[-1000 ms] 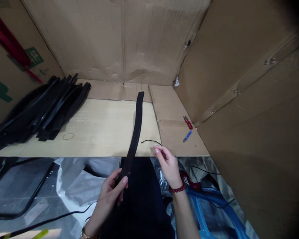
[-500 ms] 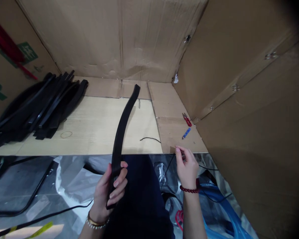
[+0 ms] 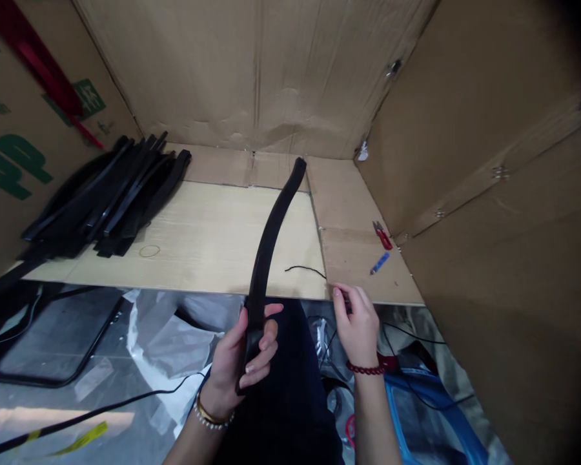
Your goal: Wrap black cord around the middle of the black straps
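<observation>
Black rubber strip, long, flat and gently bowed, fills the middle of the head view. The left hand has its fingers closed firmly around the strip's lower end, holding nothing else, so the rest stands free above the lap, apparently to be looked over. From that grip the long axis rises forward and slightly right, curving over the pale wooden board, with its upper tip pointing at the far tan cardboard wall. The right hand is apart from the strip at the board's near edge, its fingers bent and drawn together; whether they pinch anything small, I cannot tell. Just beyond lies a thin black wire. Against the left cardboard wall, a heap of similar black rubber strips lies with its ends running one way, seemingly kept together to one side. Red-handled thread snips and a small blue stick rest on the brown cardboard sheet at right, near the right hand.
</observation>
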Demonstrator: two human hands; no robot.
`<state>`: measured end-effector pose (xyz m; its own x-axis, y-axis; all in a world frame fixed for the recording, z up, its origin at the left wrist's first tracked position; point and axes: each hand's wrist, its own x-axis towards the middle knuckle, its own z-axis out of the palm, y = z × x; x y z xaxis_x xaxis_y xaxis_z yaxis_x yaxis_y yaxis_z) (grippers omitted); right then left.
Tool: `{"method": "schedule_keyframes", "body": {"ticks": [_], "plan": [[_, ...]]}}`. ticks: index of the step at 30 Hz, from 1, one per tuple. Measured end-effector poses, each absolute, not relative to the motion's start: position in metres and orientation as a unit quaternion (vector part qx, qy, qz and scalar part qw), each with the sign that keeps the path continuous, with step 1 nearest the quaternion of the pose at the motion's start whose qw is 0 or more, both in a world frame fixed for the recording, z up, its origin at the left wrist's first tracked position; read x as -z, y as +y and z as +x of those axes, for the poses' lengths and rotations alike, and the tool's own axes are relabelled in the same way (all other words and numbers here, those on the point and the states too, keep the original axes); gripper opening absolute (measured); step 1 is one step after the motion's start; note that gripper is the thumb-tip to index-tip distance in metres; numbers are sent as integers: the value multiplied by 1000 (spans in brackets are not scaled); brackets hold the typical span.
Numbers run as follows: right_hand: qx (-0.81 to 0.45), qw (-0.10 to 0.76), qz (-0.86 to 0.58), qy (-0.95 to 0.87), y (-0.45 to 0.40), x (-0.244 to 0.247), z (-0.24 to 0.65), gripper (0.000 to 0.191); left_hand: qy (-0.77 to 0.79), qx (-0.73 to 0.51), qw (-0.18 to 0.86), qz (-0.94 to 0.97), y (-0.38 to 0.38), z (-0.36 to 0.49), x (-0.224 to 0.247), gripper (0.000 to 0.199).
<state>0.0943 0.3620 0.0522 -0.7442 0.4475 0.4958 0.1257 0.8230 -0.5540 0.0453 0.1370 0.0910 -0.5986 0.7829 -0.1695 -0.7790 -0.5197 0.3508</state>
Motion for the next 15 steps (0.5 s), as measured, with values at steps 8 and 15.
{"method": "schedule_keyframes", "body": {"ticks": [8, 15], "plan": [[-249, 306, -119, -911, 356, -52, 85, 19, 466, -816, 340, 16, 135, 45, -93, 36], [-264, 313, -105, -906, 347, -52, 79, 17, 514, -792, 329, 10, 137, 46, -96, 45]]}}
